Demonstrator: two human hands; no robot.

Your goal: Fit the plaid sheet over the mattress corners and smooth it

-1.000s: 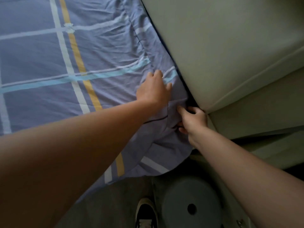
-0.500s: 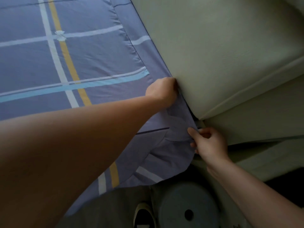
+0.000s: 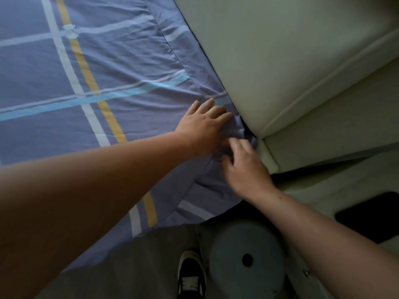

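Here the corner tuck is in hand: left hand (image 3: 204, 124) lies open, flat on the plaid sheet (image 3: 121, 61); right hand (image 3: 244, 167), fingers (image 3: 236, 145) loosely spread, gripping nothing, pokes bunched cloth at the bed's corner. Next: push it down, then smooth.

Both hands (image 3: 224, 145) on plaid sheet (image 3: 121, 67)

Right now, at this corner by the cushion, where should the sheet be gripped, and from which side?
Probably the loose hem of the sheet, which hangs below the corner. Come from below on the near side, where it drapes free. By the cushion the cloth is bunched into a tight gap that leaves little room. The left hand lies flat on top and the right hand is at the bunch.
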